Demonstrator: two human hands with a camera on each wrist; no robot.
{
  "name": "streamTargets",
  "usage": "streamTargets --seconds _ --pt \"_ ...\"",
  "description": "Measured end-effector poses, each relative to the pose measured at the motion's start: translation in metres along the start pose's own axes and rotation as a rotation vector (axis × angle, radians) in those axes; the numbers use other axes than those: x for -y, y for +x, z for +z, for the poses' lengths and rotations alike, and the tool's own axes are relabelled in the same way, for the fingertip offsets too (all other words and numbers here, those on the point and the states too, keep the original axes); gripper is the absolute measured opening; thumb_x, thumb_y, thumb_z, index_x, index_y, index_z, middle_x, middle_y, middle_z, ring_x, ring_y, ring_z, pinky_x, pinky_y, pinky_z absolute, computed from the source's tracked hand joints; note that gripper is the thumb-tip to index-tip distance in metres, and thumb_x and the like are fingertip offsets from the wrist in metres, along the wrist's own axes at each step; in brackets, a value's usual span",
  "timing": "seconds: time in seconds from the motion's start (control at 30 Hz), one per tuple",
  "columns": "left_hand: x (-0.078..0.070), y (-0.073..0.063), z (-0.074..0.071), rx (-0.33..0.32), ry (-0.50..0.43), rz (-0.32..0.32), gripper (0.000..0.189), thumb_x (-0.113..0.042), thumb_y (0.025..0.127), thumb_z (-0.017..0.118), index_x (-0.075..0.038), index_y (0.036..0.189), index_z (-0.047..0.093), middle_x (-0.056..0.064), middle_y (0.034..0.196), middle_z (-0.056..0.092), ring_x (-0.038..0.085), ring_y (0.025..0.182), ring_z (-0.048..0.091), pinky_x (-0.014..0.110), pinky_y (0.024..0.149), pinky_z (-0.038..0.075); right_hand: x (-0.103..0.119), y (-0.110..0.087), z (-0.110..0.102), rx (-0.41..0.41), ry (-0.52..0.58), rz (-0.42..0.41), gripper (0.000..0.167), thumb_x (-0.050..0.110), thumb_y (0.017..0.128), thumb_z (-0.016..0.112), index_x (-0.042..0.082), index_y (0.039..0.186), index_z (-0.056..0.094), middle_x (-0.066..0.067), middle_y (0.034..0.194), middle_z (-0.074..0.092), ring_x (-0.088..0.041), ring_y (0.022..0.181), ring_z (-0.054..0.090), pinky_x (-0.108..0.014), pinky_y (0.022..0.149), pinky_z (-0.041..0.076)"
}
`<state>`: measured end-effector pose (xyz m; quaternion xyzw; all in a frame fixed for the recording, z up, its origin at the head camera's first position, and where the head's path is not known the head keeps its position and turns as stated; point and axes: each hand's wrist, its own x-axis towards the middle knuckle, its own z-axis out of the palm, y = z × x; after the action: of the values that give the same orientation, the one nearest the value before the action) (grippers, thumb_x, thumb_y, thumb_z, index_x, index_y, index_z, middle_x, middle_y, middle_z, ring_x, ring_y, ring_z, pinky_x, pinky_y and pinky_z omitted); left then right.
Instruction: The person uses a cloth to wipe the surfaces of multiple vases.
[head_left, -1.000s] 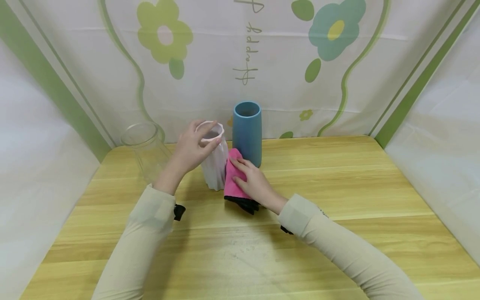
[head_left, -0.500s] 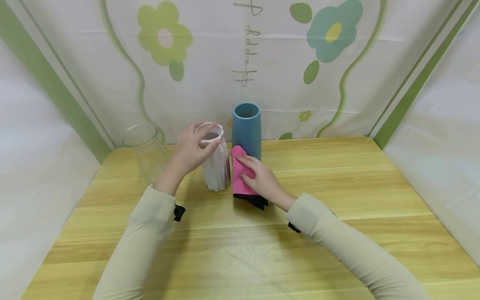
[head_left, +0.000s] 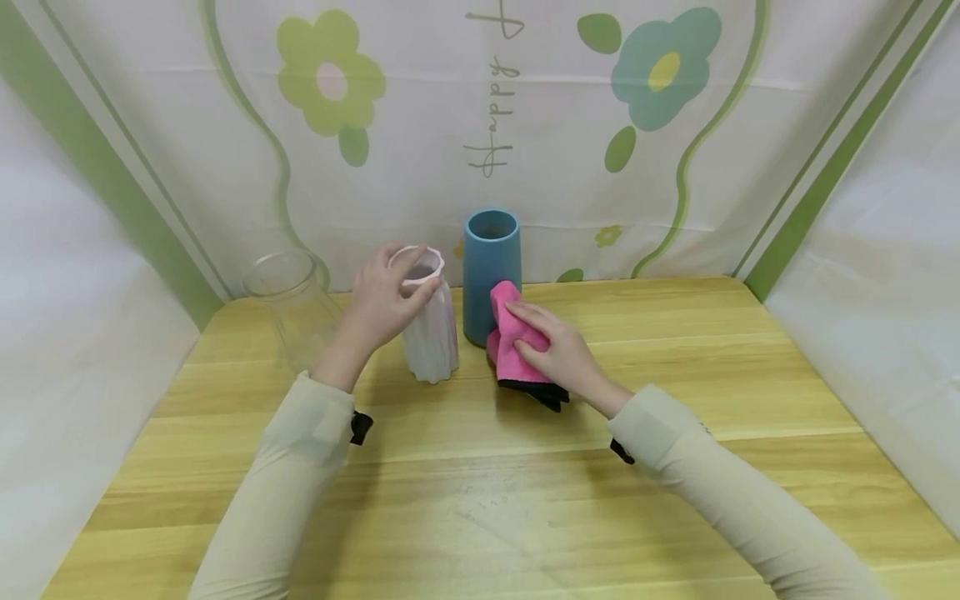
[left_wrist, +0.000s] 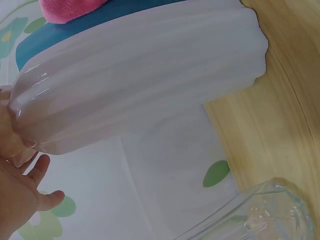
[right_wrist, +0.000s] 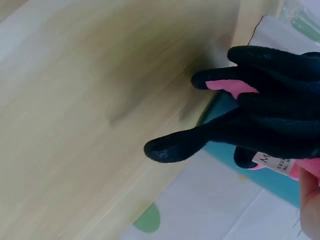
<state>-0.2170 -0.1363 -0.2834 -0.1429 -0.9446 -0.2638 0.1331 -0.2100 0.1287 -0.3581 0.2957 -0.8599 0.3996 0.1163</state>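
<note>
My left hand (head_left: pixel 375 300) grips the rim of a white fluted vase (head_left: pixel 431 342), thumb and fingers spread round its mouth. The vase stands upright on the table, and its ribbed side (left_wrist: pixel 140 75) fills much of the left wrist view. A folded pink cloth (head_left: pixel 513 346) with black edging is held in my right hand (head_left: pixel 566 354), to the right of the white vase. Behind the cloth stands a blue vase (head_left: pixel 483 275), partly covered by it; contact between them cannot be told. In the right wrist view, black folds of the cloth (right_wrist: pixel 270 120) hang down with a white label (right_wrist: pixel 275 162).
A clear glass vase (head_left: pixel 288 308) stands left of my left hand, partly behind my forearm. The wooden table (head_left: pixel 480 508) meets a flower-printed white curtain (head_left: pixel 420 125) at the back. White fabric walls rise on both sides.
My right hand has carried the pink cloth rightwards, away from the white vase's side, and more of the blue vase's lower left shows. My left hand keeps its place on the white vase's rim.
</note>
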Motion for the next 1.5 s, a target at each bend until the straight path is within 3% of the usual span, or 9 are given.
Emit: streamTargets --seconds 0.33,0.57,0.77,1.17,1.5 --pt "-0.004 0.003 0.004 -0.047 0.063 -0.064 0.054 -0.040 0.094 0.058 -0.010 0.137 0.048 0.024 0.143 0.040 0.040 0.134 0.036 0.061 0.112 0.020 -0.022 -0.012 -0.026 -0.063 -0.067 0.039 0.053 0.003 0.084 0.067 0.008 0.135 0.055 -0.018 0.136 0.055 -0.038 0.128 0.051 -0.051 0.101 0.045" --pt "-0.004 0.007 0.007 -0.077 0.090 -0.107 0.058 -0.040 0.093 0.058 -0.005 0.137 0.047 0.027 0.140 0.042 0.041 0.132 0.037 0.060 0.111 0.021 -0.039 -0.015 -0.041 -0.076 -0.128 0.163 0.052 0.007 0.087 0.065 0.010 0.138 0.052 -0.020 0.140 0.051 -0.040 0.126 0.051 -0.053 0.097 0.047" --pt "-0.003 0.010 0.008 -0.094 0.109 -0.124 0.058 -0.041 0.094 0.058 -0.004 0.137 0.047 0.027 0.136 0.045 0.039 0.131 0.038 0.059 0.109 0.023 -0.057 -0.014 -0.055 -0.092 -0.201 0.243 0.053 0.007 0.089 0.063 0.010 0.140 0.049 -0.023 0.142 0.048 -0.044 0.126 0.049 -0.055 0.101 0.044" --pt "0.001 0.013 0.007 -0.125 0.126 -0.135 0.059 -0.039 0.094 0.058 -0.003 0.138 0.045 0.028 0.136 0.046 0.039 0.131 0.038 0.057 0.108 0.025 -0.093 -0.015 -0.087 -0.097 -0.341 0.315 0.054 0.006 0.088 0.058 0.004 0.141 0.046 -0.026 0.141 0.046 -0.047 0.125 0.047 -0.059 0.099 0.041" --pt "0.001 0.016 0.008 -0.116 0.131 -0.147 0.063 -0.041 0.094 0.056 -0.003 0.143 0.041 0.027 0.140 0.043 0.038 0.133 0.036 0.055 0.109 0.024 -0.109 -0.016 -0.090 -0.055 -0.369 0.345 0.053 0.006 0.088 0.059 0.000 0.139 0.047 -0.029 0.141 0.045 -0.049 0.130 0.040 -0.059 0.107 0.033"
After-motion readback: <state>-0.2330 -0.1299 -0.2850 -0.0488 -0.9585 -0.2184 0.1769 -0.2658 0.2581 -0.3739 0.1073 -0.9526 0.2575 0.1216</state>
